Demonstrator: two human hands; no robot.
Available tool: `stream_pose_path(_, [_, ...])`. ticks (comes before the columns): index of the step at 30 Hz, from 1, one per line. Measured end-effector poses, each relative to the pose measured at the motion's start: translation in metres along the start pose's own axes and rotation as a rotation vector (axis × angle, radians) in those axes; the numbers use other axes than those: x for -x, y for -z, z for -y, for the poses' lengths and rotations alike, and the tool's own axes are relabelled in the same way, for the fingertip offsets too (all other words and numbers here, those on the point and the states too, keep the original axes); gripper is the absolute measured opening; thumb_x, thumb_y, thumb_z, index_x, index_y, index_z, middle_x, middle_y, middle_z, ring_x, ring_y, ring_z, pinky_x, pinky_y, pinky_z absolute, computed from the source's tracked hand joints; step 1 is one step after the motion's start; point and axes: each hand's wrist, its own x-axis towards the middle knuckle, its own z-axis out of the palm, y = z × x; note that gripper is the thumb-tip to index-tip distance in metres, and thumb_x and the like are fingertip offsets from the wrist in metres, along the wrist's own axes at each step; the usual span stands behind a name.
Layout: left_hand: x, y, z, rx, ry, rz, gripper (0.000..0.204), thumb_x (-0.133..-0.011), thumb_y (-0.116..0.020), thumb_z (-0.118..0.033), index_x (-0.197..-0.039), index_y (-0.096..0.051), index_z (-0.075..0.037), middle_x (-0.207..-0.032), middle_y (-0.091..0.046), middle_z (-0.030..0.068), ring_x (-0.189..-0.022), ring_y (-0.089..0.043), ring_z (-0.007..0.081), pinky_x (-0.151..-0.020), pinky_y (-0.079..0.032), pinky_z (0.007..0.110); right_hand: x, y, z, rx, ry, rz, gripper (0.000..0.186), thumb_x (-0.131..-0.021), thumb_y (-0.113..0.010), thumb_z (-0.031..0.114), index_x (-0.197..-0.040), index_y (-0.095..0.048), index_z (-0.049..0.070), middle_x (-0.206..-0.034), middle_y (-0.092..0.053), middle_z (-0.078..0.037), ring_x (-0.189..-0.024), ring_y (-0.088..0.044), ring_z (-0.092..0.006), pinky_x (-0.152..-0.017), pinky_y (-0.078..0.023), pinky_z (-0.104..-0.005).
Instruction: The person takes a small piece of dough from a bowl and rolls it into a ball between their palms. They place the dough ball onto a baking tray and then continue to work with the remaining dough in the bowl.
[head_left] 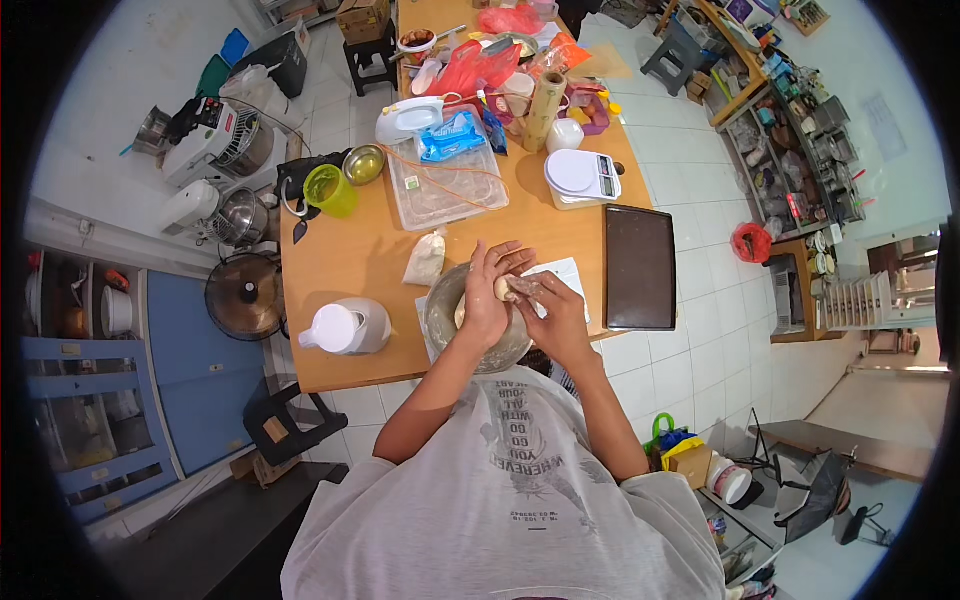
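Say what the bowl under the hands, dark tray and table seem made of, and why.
Bowl: probably metal, since its wall is dull grey.
Dark tray: likely coated metal, given the thin raised rim and smooth, dark face.
Table: wood or laminate; the smooth orange-brown top leaves it open.

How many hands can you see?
2: the left hand above the bowl, and the right hand to its right, touching a pale lump.
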Motion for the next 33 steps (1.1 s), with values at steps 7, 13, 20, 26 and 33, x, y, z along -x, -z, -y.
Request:
stream_pose_path(7, [-0.003,0.009,0.007,-0.388,-0.288,0.177,0.066,-0.113,-0.025,-0.057,-0.134,-0.056,-0.002,-0.129,-0.065,0.0147,-0.125,-0.057,0.0227,-0.11,-0.042,0.039,0.005,-0.01,0.0,-0.249,-0.117,-0.11,0.029,-0.084,-0.078,-0.006,-0.112,-0.078,0.001,-0.107,-0.074,-0.014,-0.096,-0.075,-0.0246,-0.084,-0.061,-0.0337])
stream_pose_path(13, [-0.004,0.01,0.014,-0.488,-0.384,0.137,0.065,-0.114,-0.023,-0.055,-0.137,-0.055,-0.004,-0.131,-0.064,0.0131,-0.124,-0.058,0.0209,-0.105,-0.043,0.037,0.008,-0.019,-0.001,-0.454,-0.294,-0.156,0.027,-0.087,-0.078,-0.004,-0.114,-0.078,-0.001,-0.106,-0.075,-0.013,-0.096,-0.075,-0.0196,-0.086,-0.062,-0.0304])
stream_pose_path(20, [-0.006,0.01,0.022,-0.416,-0.319,0.147,0.062,-0.114,-0.027,-0.054,-0.132,-0.058,-0.003,-0.125,-0.067,0.0126,-0.124,-0.06,0.0227,-0.11,-0.042,0.041,0.013,-0.024,-0.012,-0.564,-0.343,-0.19,0.022,-0.09,-0.074,-0.007,-0.111,-0.078,-0.001,-0.107,-0.074,-0.012,-0.096,-0.074,-0.0184,-0.086,-0.061,-0.0305])
stream_pose_path(26, [-0.008,0.005,0.025,-0.288,-0.277,0.076,0.061,-0.114,-0.03,-0.052,-0.129,-0.058,0.0,-0.118,-0.068,0.0145,-0.119,-0.063,0.0232,-0.105,-0.048,0.04,0.013,-0.02,-0.005,-0.448,-0.267,-0.225,0.02,-0.09,-0.075,-0.004,-0.109,-0.078,-0.002,-0.103,-0.075,-0.014,-0.094,-0.075,-0.0195,-0.084,-0.062,-0.0307])
stream_pose_path(33, [-0.007,0.007,0.026,-0.402,-0.311,0.148,0.06,-0.114,-0.031,-0.052,-0.129,-0.058,-0.001,-0.123,-0.066,0.0154,-0.12,-0.063,0.0239,-0.108,-0.047,0.041,0.016,-0.025,-0.015,-0.503,-0.316,-0.245,0.02,-0.089,-0.075,-0.005,-0.109,-0.078,-0.002,-0.103,-0.075,-0.014,-0.094,-0.075,-0.0211,-0.083,-0.061,-0.0309])
